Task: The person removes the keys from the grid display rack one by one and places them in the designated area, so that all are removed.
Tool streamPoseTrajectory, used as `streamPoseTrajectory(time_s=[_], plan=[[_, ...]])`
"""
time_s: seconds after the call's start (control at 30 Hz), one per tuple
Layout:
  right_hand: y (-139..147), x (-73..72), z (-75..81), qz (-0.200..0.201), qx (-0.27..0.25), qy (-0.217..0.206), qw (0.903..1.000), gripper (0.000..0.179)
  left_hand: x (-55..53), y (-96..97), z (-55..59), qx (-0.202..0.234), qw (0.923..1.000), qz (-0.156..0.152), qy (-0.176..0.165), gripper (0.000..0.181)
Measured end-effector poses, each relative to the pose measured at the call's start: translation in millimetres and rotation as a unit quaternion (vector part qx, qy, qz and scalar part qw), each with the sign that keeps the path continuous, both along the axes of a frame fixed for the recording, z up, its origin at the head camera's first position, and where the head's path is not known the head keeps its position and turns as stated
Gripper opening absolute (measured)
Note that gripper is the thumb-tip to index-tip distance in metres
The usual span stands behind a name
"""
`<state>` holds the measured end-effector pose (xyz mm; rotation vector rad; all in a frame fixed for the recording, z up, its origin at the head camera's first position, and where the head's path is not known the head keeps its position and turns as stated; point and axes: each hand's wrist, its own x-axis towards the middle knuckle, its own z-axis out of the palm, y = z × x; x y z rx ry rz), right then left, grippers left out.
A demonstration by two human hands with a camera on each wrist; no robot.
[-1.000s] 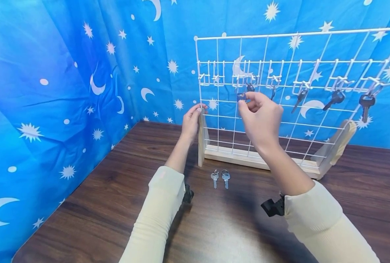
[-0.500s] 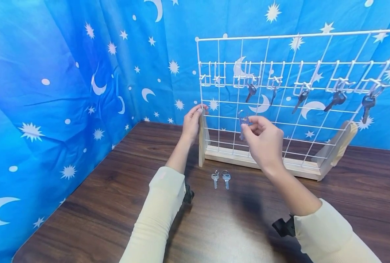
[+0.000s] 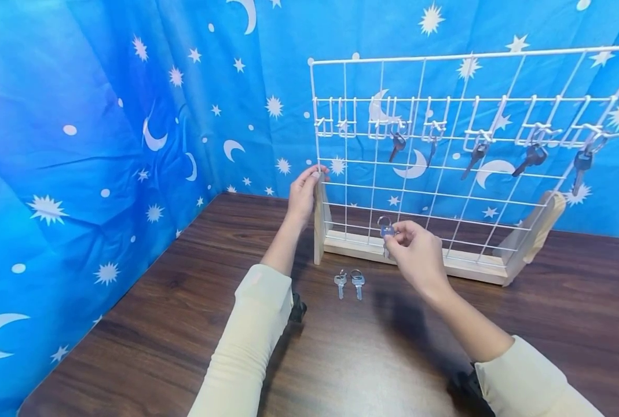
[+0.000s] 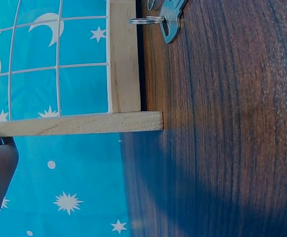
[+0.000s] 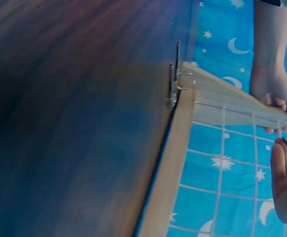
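Observation:
My right hand (image 3: 418, 255) pinches a key (image 3: 387, 230) by its head, with the key's ring standing up above the fingers, in front of the rack's wooden base. In the head view my left hand (image 3: 302, 194) grips the top of the left wooden side post (image 3: 318, 223) of the white wire grid rack (image 3: 361, 161). Two silver keys with rings, a left key (image 3: 340, 280) and a right key (image 3: 358, 279), lie side by side on the table before the rack. Several keys hang from the grid's hooks, among them a dark key (image 3: 398, 145) and, far right, another key (image 3: 582, 165).
The two leftmost hooks (image 3: 335, 124) carry no keys. A blue cloth (image 3: 106, 145) with white stars and moons hangs behind and to the left of the brown wooden table (image 3: 184, 324). The rack's right post (image 3: 546, 226) stands toward the table's right side.
The right hand has come down from hook height to the rack's base, carrying the key. The left hand stays on the post.

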<state>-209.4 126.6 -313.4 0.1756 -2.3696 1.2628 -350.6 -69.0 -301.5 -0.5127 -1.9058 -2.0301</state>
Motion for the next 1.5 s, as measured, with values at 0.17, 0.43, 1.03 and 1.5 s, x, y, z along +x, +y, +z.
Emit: streamPoseTrajectory(time_s=[0.17,0.43,1.03,1.5], plan=[[8.4,-3.5,-11.8,0.055,-0.017,-0.099,0.9935,0.016,-0.8,3.0,-1.4,0.003,0.9999,0.01,0.006,0.03],[12.7,-13.5,-29.0,0.131,-0.068,-0.197,0.9693,0.011,-0.4,2.3,-1.2,0.002,0.9999,0.012,0.009,0.031],[11.1,-29.1,-52.9,0.164,-0.087,-0.324,0.9278,0.007,2.8,-0.9,-1.2,-0.007,1.0,0.0,-0.001,0.032],[8.0,-29.4,-60.2,0.153,0.013,-0.364,0.9186,0.01,27.9,0.6,19.6,-0.014,0.9999,-0.006,-0.001,0.031]])
